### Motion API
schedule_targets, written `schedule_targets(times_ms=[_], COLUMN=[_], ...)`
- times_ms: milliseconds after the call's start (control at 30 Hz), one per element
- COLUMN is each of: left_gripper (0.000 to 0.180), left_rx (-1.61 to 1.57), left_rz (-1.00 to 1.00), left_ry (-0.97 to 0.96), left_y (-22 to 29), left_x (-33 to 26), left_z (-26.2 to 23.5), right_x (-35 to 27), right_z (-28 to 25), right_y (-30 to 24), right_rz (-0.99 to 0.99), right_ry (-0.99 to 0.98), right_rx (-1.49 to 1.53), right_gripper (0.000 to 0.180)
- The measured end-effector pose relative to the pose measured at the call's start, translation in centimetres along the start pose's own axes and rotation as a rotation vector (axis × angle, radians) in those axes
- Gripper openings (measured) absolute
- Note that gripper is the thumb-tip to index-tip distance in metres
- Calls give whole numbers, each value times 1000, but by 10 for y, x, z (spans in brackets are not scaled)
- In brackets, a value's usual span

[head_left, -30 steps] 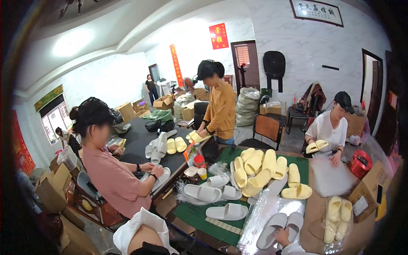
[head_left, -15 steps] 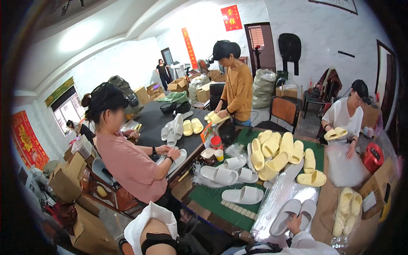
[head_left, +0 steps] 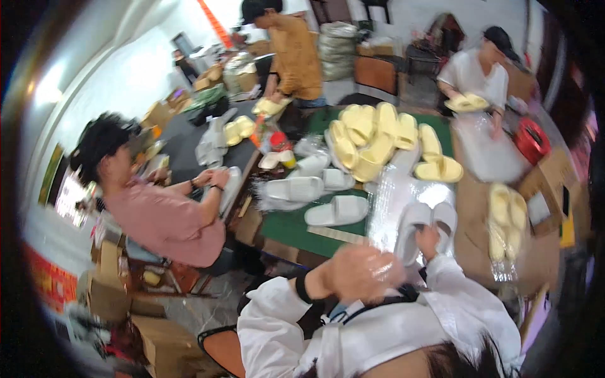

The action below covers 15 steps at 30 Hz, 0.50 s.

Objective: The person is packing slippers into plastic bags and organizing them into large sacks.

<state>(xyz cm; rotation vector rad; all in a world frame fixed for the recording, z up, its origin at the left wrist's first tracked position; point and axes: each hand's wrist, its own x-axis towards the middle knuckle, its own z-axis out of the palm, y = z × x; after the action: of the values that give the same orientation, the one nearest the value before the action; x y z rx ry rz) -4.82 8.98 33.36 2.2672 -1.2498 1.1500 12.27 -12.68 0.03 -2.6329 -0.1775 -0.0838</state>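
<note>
My right hand (head_left: 429, 240) reaches forward in a white sleeve and grips the heel end of a pair of white slippers (head_left: 426, 221) lying on a sheet of clear plastic wrap (head_left: 392, 200). My left hand (head_left: 362, 272) is raised in front of my chest. It is blurred, its fingers look curled, and a dark band circles its wrist. Whether it holds anything cannot be made out. Another white slipper (head_left: 337, 211) lies on the green mat (head_left: 287, 225) just left of the wrap.
A heap of yellow slippers (head_left: 372, 140) fills the table's middle, with bagged yellow pairs (head_left: 507, 219) at right. A person in pink (head_left: 165, 217) sits at left. A person in brown (head_left: 294, 58) and a person in white (head_left: 480, 70) work opposite. Cardboard boxes (head_left: 108, 296) crowd the floor at left.
The view has tipped down and moved closer to the table. My two hands and white sleeves have come into view, the right one now on the white slippers.
</note>
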Motion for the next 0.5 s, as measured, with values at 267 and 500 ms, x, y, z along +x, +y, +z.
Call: schedule_targets(times_ms=[267, 500], left_gripper=[20, 48], left_rx=[-549, -95], left_rz=[-442, -331], left_ry=[-609, -1235], left_y=[2, 33], left_x=[-144, -152], left_z=[239, 292], right_x=[6, -44], right_z=[-63, -131], right_y=[10, 79], right_rz=[89, 48], right_ry=[277, 286], right_rx=[487, 805], right_gripper=[28, 30])
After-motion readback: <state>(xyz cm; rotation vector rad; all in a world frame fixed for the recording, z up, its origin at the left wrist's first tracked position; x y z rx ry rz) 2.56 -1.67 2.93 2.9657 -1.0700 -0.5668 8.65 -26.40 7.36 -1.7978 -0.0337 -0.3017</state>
